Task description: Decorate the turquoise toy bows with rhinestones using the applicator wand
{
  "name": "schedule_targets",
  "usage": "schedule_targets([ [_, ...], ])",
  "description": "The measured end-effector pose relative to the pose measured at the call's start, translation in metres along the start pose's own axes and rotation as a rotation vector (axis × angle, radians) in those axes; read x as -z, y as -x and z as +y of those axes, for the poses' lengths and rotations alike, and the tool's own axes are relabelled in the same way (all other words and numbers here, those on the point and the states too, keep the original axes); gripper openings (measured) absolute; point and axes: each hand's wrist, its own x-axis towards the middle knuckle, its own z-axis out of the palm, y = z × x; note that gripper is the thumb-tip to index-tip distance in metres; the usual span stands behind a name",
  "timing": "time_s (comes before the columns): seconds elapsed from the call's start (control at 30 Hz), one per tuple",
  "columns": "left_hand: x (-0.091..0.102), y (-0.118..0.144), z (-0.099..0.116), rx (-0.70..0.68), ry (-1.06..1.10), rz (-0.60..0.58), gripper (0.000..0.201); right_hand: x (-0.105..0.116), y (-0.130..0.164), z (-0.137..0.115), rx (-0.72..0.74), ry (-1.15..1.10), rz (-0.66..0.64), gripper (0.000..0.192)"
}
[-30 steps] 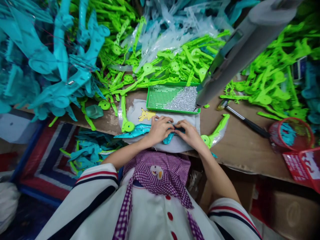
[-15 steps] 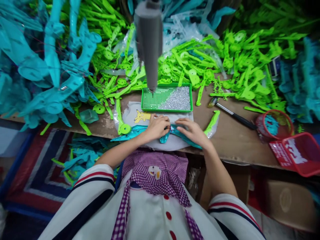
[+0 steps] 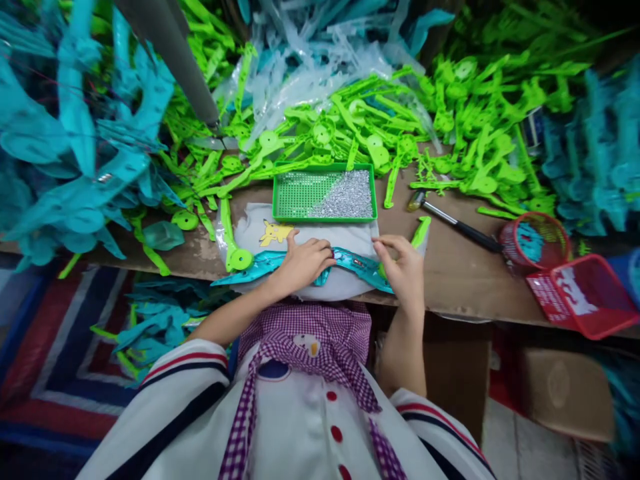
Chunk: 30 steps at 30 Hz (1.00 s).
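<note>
Wearing a white striped-sleeve top and a purple checked bib point(image 3: 305, 340), the person is leaning over the near edge of the counter point(image 3: 465, 280). Both hands are working on a teal plastic piece point(image 3: 350, 263) lying across a pale cloth pad point(image 3: 260, 230) at the counter's front edge. The left hand point(image 3: 300, 263) is pressing down on the piece's middle, fingers curled flat over it, the grip closed on the piece from above. The right hand point(image 3: 405, 267) is resting on the piece's right end with thumb and forefinger pinched together; whether that grip is holding some small part between the fingertips cannot be told.

A green plastic piece point(image 3: 233, 250) with a round end is lying just left of the pad, and another green piece point(image 3: 420, 232) is poking out beside the right hand. Just beyond the pad a green tray point(image 3: 300, 193) is sitting, its right half filled with small silvery bits point(image 3: 347, 197). A hammer point(image 3: 457, 223) is lying on the counter to the right of the tray, with a round red basket point(image 3: 533, 240) and a square red basket point(image 3: 583, 293) nearer the right edge.

Farther back, heaps of green parts point(image 3: 450, 120) are covering the counter, with teal parts point(image 3: 75, 167) piled at left. A grey pole point(image 3: 175, 53) is slanting across the upper left.
</note>
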Motion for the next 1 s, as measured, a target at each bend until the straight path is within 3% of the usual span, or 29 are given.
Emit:
schedule_targets([
  [0.1,-0.001,-0.004,-0.002,0.028,0.028,-0.012,0.030,0.007,0.026,0.017,-0.056,0.038,-0.002,0.020],
  [0.27,-0.003,-0.011,-0.003,0.102,0.064,-0.038,0.026,0.004,0.047,0.020,-0.063,0.067,0.006,0.019],
  [0.7,0.002,-0.023,-0.007,0.051,0.030,-0.064,0.011,-0.012,0.043,0.034,0.116,0.385,-0.055,0.022],
  [1.0,-0.002,-0.020,-0.010,0.074,0.097,-0.068,0.011,-0.019,0.038,0.040,0.139,0.381,-0.089,0.019],
])
